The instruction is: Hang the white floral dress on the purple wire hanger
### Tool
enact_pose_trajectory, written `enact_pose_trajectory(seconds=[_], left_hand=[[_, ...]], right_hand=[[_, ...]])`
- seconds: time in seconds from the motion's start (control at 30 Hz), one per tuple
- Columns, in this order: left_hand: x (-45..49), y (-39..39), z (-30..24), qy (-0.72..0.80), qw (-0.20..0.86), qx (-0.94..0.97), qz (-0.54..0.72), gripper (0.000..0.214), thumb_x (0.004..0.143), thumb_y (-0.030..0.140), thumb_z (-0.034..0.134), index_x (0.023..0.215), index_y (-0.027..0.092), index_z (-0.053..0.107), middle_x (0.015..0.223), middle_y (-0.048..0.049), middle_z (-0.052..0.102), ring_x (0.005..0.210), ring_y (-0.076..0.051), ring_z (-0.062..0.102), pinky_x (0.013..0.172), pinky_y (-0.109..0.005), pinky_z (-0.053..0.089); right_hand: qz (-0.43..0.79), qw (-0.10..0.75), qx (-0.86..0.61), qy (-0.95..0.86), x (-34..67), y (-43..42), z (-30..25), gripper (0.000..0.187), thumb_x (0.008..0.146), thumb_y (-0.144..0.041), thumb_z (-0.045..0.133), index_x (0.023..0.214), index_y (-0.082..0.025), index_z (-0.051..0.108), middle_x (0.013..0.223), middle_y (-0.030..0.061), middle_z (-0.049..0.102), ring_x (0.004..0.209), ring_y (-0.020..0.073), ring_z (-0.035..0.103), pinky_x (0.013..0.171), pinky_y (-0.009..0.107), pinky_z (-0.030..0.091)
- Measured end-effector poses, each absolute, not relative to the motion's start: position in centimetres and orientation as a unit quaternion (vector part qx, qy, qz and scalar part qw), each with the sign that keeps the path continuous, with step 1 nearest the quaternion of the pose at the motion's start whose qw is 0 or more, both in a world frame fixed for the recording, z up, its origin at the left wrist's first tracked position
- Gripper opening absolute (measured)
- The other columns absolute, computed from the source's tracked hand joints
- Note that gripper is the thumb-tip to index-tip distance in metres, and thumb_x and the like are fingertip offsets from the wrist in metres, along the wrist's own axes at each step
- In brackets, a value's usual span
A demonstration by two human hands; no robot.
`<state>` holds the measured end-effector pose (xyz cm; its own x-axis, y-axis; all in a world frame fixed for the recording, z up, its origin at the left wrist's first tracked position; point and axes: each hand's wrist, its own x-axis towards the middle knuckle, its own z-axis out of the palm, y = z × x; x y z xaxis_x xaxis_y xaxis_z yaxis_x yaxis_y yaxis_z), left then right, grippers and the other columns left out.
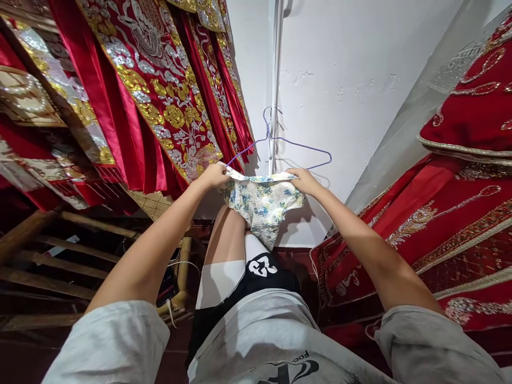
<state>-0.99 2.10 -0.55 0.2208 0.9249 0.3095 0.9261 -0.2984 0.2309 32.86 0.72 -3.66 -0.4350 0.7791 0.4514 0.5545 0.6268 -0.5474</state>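
Observation:
Floral briefs point(262, 201), white with blue, green and yellow print, are stretched by the waistband between both hands. My left hand point(215, 175) is closed on the left end of the waistband. On the other end, my right hand point(304, 181) pinches the waistband at the corner. A purple wire hanger point(301, 145) is just beyond the briefs, hook upward. Its left arm runs down to the waistband beside my left hand; whether the fingers also hold it cannot be made out. The hanger's right arm sticks out free above my right hand.
Red costumes with gold and silver sequins point(176, 106) hang at the left. More beaded red garments point(436, 208) are at the right. A white wall point(340, 64) with a vertical pipe point(275, 69) stands ahead. A bamboo chair point(52, 272) is at the lower left.

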Motion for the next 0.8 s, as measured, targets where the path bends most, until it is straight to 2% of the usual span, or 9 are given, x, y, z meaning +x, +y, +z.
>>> enact_pose_trajectory(seconds=[0.1, 0.2, 0.27, 0.37, 0.43, 0.57, 0.63, 0.73, 0.8], left_hand=[[0.8, 2.2, 0.1, -0.517, 0.056, -0.809, -0.275, 0.008, 0.062, 0.017, 0.058, 0.070, 0.018, 0.059, 0.079, -0.0115, 0.063, 0.082, -0.030, 0.062, 0.078, -0.039, 0.048], [2.0, 2.5, 1.3, -0.461, 0.029, -0.807, -0.367, 0.038, 0.069, 0.014, 0.054, 0.106, 0.013, 0.062, 0.100, -0.0140, 0.067, 0.092, -0.029, 0.063, 0.086, -0.040, 0.050], [1.8, 2.9, 1.9, -0.462, 0.006, -0.802, -0.378, 0.047, 0.073, 0.013, 0.049, 0.119, 0.012, 0.060, 0.107, -0.0142, 0.068, 0.096, -0.028, 0.064, 0.089, -0.040, 0.050], [1.0, 3.5, 2.5, -0.466, -0.004, -0.819, -0.336, 0.041, 0.077, 0.013, 0.045, 0.111, 0.013, 0.066, 0.108, -0.0129, 0.071, 0.100, -0.029, 0.065, 0.093, -0.040, 0.049], [0.6, 3.8, 2.6, -0.462, -0.001, -0.826, -0.323, 0.037, 0.078, 0.014, 0.045, 0.105, 0.014, 0.069, 0.107, -0.0123, 0.071, 0.100, -0.029, 0.064, 0.094, -0.041, 0.049], [0.8, 4.3, 2.4, -0.478, 0.015, -0.810, -0.339, 0.027, 0.084, 0.020, 0.045, 0.097, 0.015, 0.069, 0.101, -0.0133, 0.065, 0.103, -0.029, 0.060, 0.096, -0.043, 0.048], [0.6, 4.2, 2.2, -0.502, 0.017, -0.775, -0.383, 0.023, 0.088, 0.029, 0.050, 0.095, 0.016, 0.067, 0.100, -0.0134, 0.063, 0.104, -0.029, 0.057, 0.094, -0.043, 0.048], [-0.1, 3.7, 1.9, -0.538, -0.005, -0.699, -0.471, 0.025, 0.085, 0.038, 0.061, 0.096, 0.016, 0.064, 0.098, -0.0119, 0.064, 0.094, -0.026, 0.058, 0.087, -0.038, 0.048], [-0.2, 3.3, 1.8, -0.542, -0.039, -0.676, -0.498, 0.021, 0.087, 0.037, 0.060, 0.087, 0.017, 0.062, 0.087, -0.0086, 0.064, 0.083, -0.022, 0.058, 0.081, -0.034, 0.047]], right_hand=[[0.167, 0.328, -0.409, -0.835, 32.6, 0.4, -3.7, 0.038, 0.072, -0.015, 0.046, 0.096, -0.016, 0.076, 0.092, 0.0040, 0.076, 0.084, 0.0225, 0.065, 0.075, 0.029, 0.045], [0.160, 0.326, -0.418, -0.833, 32.5, -0.1, -3.5, 0.038, 0.073, -0.016, 0.046, 0.097, -0.016, 0.076, 0.096, 0.0055, 0.076, 0.085, 0.0234, 0.065, 0.077, 0.031, 0.047], [0.130, 0.354, -0.433, -0.819, 33.0, -0.3, -3.2, 0.047, 0.073, -0.016, 0.048, 0.113, -0.017, 0.073, 0.101, 0.0068, 0.076, 0.088, 0.0250, 0.066, 0.079, 0.034, 0.049], [0.072, 0.428, -0.506, -0.745, 34.8, 0.4, -2.3, 0.081, 0.072, -0.015, 0.055, 0.153, -0.015, 0.044, 0.100, 0.0097, 0.076, 0.084, 0.0270, 0.067, 0.081, 0.039, 0.052], [0.054, 0.458, -0.562, -0.687, 36.3, 1.3, -1.4, 0.092, 0.071, -0.018, 0.062, 0.157, -0.008, 0.035, 0.098, 0.0127, 0.075, 0.084, 0.0286, 0.068, 0.084, 0.042, 0.053], [0.128, 0.438, -0.585, -0.670, 39.8, 2.4, 0.9, 0.056, 0.063, -0.032, 0.080, 0.113, -0.007, 0.075, 0.100, 0.0135, 0.076, 0.094, 0.0309, 0.069, 0.088, 0.041, 0.054], [0.217, 0.417, -0.564, -0.679, 41.4, 1.9, 2.3, 0.044, 0.059, -0.040, 0.086, 0.091, -0.011, 0.079, 0.088, 0.0095, 0.077, 0.085, 0.0283, 0.069, 0.078, 0.037, 0.056], [0.346, 0.398, -0.524, -0.669, 42.8, 0.3, 4.5, 0.044, 0.054, -0.045, 0.093, 0.080, -0.013, 0.078, 0.079, 0.0097, 0.077, 0.073, 0.0259, 0.069, 0.067, 0.035, 0.056], [0.383, 0.425, -0.493, -0.655, 42.3, -0.8, 5.5, 0.046, 0.065, -0.052, 0.089, 0.082, -0.012, 0.077, 0.083, 0.0130, 0.078, 0.077, 0.0264, 0.071, 0.070, 0.037, 0.057]])
